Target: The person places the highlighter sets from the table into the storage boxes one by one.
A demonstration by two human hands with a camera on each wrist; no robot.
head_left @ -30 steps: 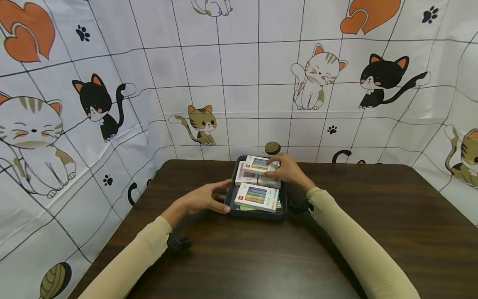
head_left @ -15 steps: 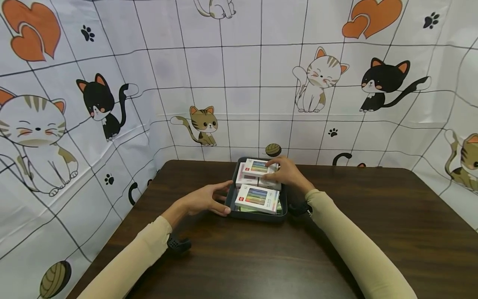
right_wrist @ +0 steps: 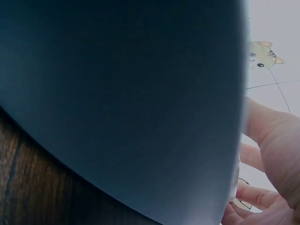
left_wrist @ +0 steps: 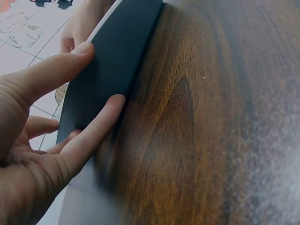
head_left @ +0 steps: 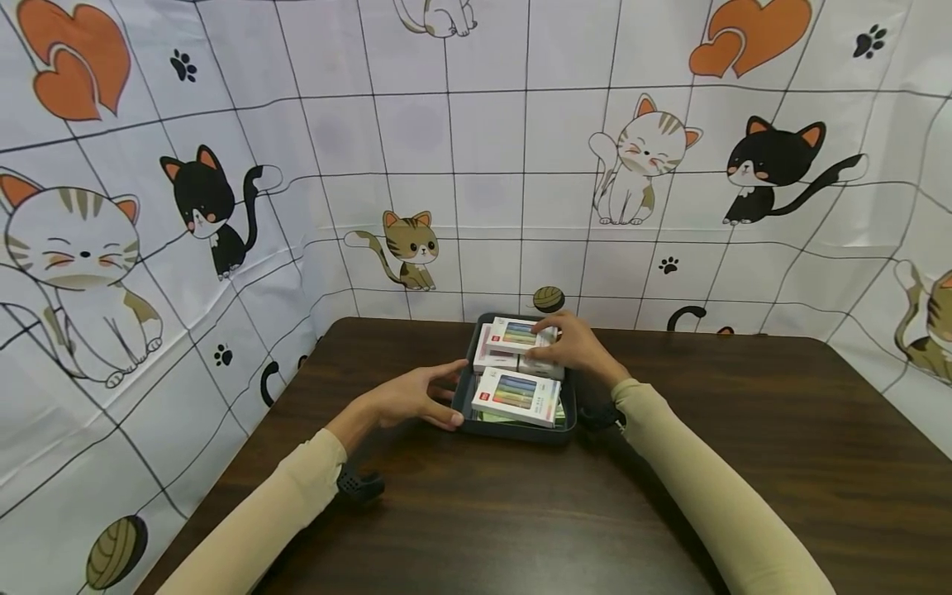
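Observation:
A dark, shallow tray (head_left: pixel 513 431) with white boxes in it stands near the table's far edge. My left hand (head_left: pixel 409 398) touches its left side; in the left wrist view the thumb and fingers are spread along the dark outer wall (left_wrist: pixel 105 61). At the back of the tray my right hand (head_left: pixel 573 343) pinches the right end of a flat white box (head_left: pixel 509 335) whose window shows coloured sticks. That box lies over other white boxes (head_left: pixel 494 359). A similar windowed box (head_left: pixel 516 397) rests at the front. In the right wrist view the tray wall (right_wrist: pixel 131 103) hides part of the right hand.
Under the front box, something green (head_left: pixel 494 417) shows. The brown wooden table (head_left: pixel 476 512) reaches back to a white cloth (head_left: pixel 483 198) printed with cats, which hangs behind and at both sides.
The pinched box has come down slightly toward the boxes beneath it, with my right hand. My left hand stays at the tray's side. The head view has shifted a little.

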